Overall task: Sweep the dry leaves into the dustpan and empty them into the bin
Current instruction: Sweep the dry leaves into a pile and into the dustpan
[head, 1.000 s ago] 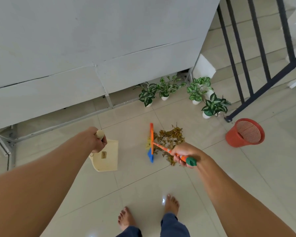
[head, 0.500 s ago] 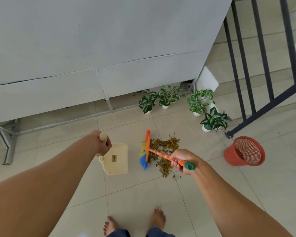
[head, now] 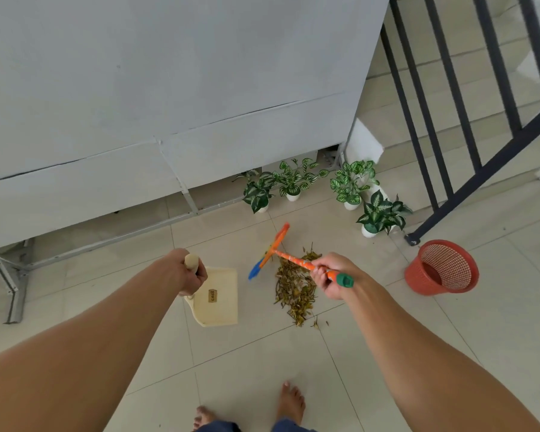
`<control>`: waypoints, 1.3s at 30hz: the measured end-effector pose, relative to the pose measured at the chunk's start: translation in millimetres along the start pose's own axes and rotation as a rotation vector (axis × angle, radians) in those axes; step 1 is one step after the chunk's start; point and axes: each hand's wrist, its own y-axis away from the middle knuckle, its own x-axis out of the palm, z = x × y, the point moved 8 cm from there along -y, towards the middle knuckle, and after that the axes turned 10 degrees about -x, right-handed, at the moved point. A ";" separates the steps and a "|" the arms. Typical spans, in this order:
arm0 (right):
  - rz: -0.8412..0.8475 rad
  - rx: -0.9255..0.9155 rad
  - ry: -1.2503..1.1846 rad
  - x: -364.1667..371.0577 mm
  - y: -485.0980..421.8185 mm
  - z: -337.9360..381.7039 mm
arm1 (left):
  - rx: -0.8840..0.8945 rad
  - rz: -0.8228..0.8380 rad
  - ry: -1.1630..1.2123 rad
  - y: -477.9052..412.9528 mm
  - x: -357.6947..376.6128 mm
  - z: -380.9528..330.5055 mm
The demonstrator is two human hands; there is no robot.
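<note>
1 heap of dry leaves lies just beneath our right hand, whose fingers wrap the broom handle. Our left hand grips the dustpan handle. Since 0.5 s ago the broom head has tilted away, so we judge nothing is swept in yet. The bin waits beyond our right hand.

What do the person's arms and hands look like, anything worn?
Both arms are bare up to the frame edge, with no sleeves in view. The left hand and right hand have no gloves, and no watch, band or ring shows. Lower down are blue trouser legs and bare feet.
</note>
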 end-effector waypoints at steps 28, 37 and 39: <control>-0.183 -0.130 -0.443 -49.4 -9.9 42.0 | 0.033 0.010 -0.102 14.5 34.8 33.2; -0.013 -0.083 -0.643 -84.8 29.0 19.0 | 0.019 0.001 -0.159 4.2 49.2 45.2; -0.003 -0.093 -0.693 -86.5 27.9 18.8 | 0.026 -0.001 -0.176 3.7 51.2 50.6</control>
